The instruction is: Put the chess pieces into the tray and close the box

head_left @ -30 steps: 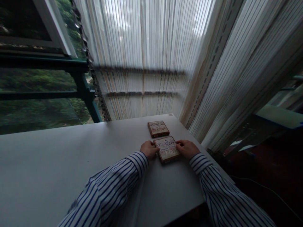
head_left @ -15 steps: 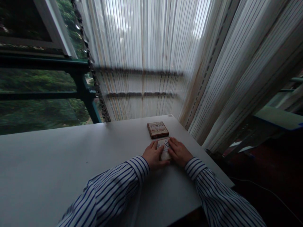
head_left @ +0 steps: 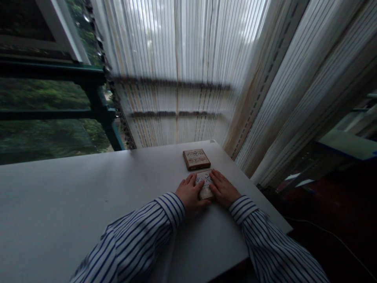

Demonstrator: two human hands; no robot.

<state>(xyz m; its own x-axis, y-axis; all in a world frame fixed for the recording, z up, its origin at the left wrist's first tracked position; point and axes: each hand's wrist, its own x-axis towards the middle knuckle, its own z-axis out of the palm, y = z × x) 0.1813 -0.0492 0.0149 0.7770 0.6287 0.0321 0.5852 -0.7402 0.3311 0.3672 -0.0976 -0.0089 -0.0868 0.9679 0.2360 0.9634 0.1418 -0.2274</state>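
Observation:
A small flat box (head_left: 206,192) with a cream top and dark lettering lies on the white table, between my two hands. My left hand (head_left: 191,193) holds its left side, thumb toward the near edge and fingertips over the top. From the right, my right hand (head_left: 223,188) grips the same box, its fingers along the far right corner and side. Just beyond it rests a second square box (head_left: 196,158), brown-edged with a similar printed lid, and neither hand touches that one. Parts of the nearer box are hidden under my fingers.
The white table (head_left: 88,204) stretches left, and its right edge runs close by my right forearm. Striped string curtains (head_left: 182,59) hang behind it. A green railing (head_left: 97,98) stands at the left. A pale cable (head_left: 324,228) trails on the dark floor.
The view has shifted slightly. Both hands stay on the nearer box, and the two boxes keep about the same places on the table.

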